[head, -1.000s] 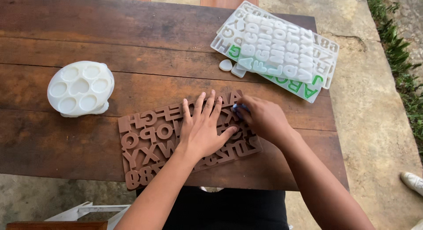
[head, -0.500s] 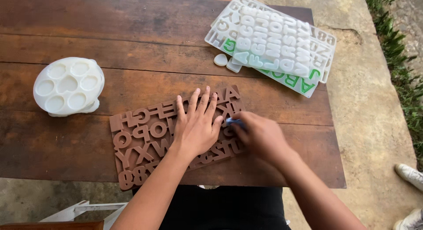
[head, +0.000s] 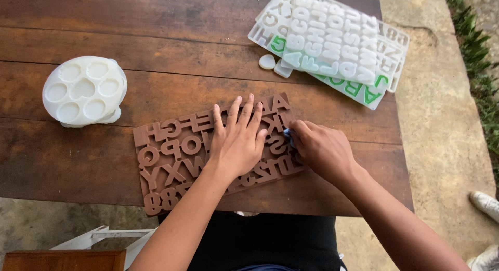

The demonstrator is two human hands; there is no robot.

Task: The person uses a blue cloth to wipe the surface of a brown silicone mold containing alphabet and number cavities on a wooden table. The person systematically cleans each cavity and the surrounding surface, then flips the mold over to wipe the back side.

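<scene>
A brown silicone mould (head: 174, 154) shaped into letters and numbers lies on the dark wooden table (head: 156, 47). My left hand (head: 238, 140) rests flat on its middle with the fingers spread, pressing it down. My right hand (head: 321, 149) is at the mould's right end, its fingers closed on a small light blue thing (head: 287, 136) that touches the mould. What the blue thing is I cannot tell, since my fingers hide most of it.
A stack of translucent white letter moulds (head: 332, 40) with green letters lies at the table's far right, with two small white pieces (head: 267, 61) beside it. A round white mould (head: 84, 89) with several cavities sits at the left. The right table edge borders concrete ground.
Both hands have stayed on the brown mould; my right hand has shifted slightly along its right end. The camera view has moved a little.
</scene>
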